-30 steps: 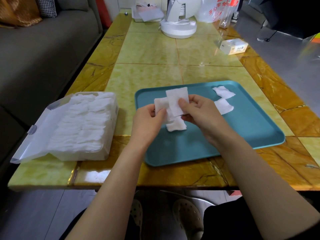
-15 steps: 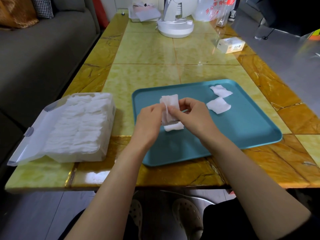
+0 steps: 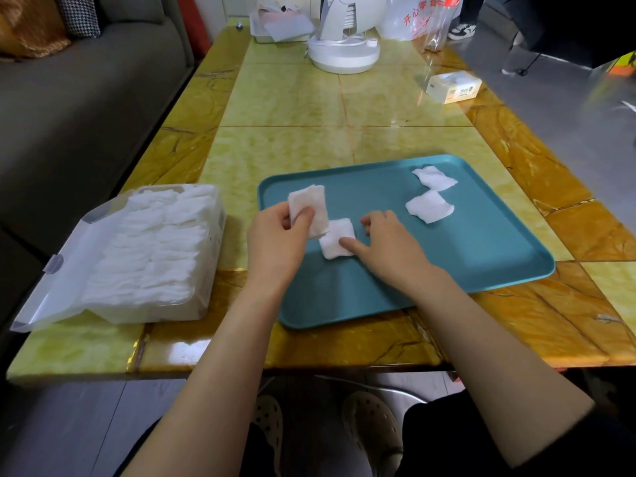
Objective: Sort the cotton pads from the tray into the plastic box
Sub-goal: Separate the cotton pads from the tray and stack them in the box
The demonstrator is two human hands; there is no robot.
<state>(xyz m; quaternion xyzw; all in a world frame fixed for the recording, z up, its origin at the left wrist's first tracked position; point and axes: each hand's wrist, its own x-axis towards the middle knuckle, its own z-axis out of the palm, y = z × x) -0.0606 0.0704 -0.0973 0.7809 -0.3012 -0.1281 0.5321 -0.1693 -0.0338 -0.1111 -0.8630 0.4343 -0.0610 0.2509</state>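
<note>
Pads half gathered, with the box waiting on the left.

The left hand (image 3: 275, 235) pinches a small stack (image 3: 309, 204) of pads between thumb and fingers, just above the tray (image 3: 481, 256). The right hand (image 3: 389, 242) rests one fingertip on a loose pad (image 3: 335, 241) lying on the tray, its other fingers loosely curled and gripping nothing. Two more pads (image 3: 430, 206) lie further right. The box (image 3: 165, 313) beside the tray looks nearly full. The pads look feather-light, soft and floppy, so I'd pinch each one gently by an edge or corner.
</note>
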